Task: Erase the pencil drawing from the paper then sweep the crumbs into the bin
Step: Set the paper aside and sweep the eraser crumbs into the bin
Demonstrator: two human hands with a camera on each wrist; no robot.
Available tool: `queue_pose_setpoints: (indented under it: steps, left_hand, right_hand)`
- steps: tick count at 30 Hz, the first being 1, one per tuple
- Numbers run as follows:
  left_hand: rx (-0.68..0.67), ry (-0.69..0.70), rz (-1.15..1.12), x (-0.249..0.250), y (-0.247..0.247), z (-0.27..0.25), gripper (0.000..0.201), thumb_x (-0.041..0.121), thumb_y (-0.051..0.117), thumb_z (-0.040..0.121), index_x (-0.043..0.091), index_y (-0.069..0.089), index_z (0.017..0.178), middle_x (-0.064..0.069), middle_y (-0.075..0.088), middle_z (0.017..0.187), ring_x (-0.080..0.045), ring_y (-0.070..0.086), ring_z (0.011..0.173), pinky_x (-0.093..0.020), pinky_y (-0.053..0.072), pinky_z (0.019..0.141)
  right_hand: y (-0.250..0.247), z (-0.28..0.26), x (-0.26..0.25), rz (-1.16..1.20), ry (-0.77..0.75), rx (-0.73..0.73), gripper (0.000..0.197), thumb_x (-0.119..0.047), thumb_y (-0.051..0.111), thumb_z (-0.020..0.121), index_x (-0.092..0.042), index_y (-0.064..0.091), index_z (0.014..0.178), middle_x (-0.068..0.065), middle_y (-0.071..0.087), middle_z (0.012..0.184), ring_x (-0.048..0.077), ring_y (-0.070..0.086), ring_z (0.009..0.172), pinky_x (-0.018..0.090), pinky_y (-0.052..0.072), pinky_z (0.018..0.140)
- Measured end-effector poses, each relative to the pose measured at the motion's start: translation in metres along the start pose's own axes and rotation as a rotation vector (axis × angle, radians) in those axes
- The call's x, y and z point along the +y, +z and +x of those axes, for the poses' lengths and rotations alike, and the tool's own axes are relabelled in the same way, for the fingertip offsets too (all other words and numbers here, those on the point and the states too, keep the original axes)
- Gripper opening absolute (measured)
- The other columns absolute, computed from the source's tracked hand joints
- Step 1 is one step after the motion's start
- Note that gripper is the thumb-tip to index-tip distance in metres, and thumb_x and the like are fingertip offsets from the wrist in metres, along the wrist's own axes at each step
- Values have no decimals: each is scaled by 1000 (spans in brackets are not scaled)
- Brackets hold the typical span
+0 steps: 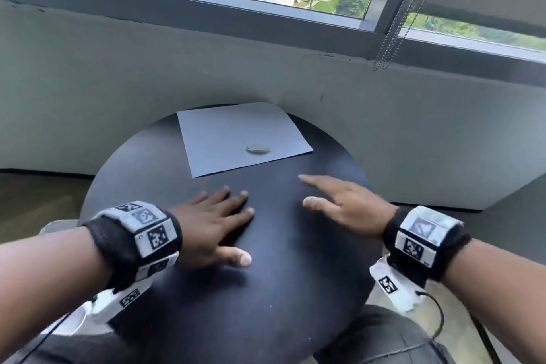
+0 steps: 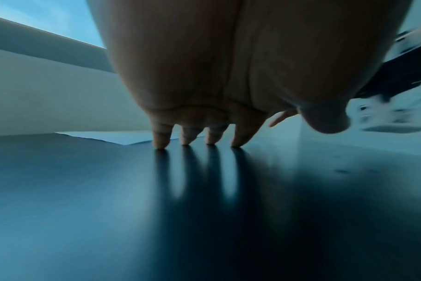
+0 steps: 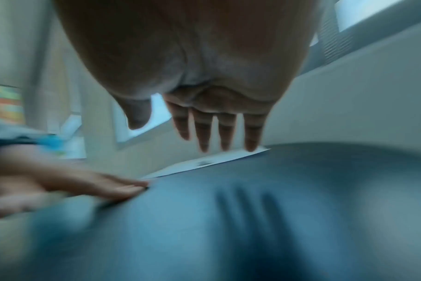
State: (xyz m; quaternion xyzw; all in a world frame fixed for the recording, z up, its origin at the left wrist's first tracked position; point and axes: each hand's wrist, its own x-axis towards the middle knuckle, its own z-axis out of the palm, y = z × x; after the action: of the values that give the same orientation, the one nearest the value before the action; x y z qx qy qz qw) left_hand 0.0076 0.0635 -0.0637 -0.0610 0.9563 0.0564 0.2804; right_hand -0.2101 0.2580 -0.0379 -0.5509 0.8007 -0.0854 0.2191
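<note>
A white sheet of paper [image 1: 240,137] lies at the far side of a round black table [image 1: 283,289]. A small grey smudge or lump [image 1: 258,148] sits on the paper near its front edge; I cannot tell whether it is pencil marks or crumbs. My left hand [image 1: 218,219] rests flat on the table in front of the paper, fingertips [image 2: 160,143] touching the top. My right hand [image 1: 339,201] hovers just above the table to the right, fingers [image 3: 225,133] straight, holding nothing. The right wrist view shows the paper [image 3: 219,161] blurred. No eraser or bin is in view.
A grey wall [image 1: 147,74] and a window ledge stand right behind the table. Blind chains [image 1: 390,38] hang at the upper right. My knees in dark trousers [image 1: 384,340] are below the table's near edge.
</note>
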Motion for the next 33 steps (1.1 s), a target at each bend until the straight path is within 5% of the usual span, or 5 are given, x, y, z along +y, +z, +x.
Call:
queue_pose_setpoints:
  steps: [6,11,17,24,33]
  left_hand:
    - [230,321,-351,12,-6,-18,89,92,20,74,34,62,127,13,62,131,-3,52,124,-6,34,96]
    - [101,13,-88,4,-9,-17,121,95,1,53,32,29,153,2,16,165,-16,15,151,-30,18,121]
    - [224,214,-268,28,-16,-24,75,86,24,79,26,67,96,3,66,88,-17,58,81,-34,50,75]
    - [207,-48,-153,21,-6,10,59,33,43,101,31,22,156,3,9,166,-16,12,152,-33,14,123]
    - [317,240,-289,47,-10,-29,47,62,43,90,31,70,112,10,71,111,-9,63,102,-25,47,89]
  right_hand:
    - [55,-33,-12,-280,179,-176,102,-84,8,78,-22,-2,158,-2,-18,164,23,-18,150,51,-1,121]
    - [52,-52,-51,26,-280,-127,73,-60,40,96,-27,16,157,-17,12,160,-2,-1,148,21,1,121]
    - [30,9,11,-164,424,-105,82,-72,27,93,-24,8,157,-5,-7,166,28,-6,152,54,6,120]
    - [59,-53,-88,-21,-458,-214,63,-57,40,98,-22,37,151,-4,33,159,11,23,147,32,16,121]
    - [56,-44,13,-220,337,-46,106,-88,13,77,-18,14,157,2,0,166,26,-1,152,50,9,120]
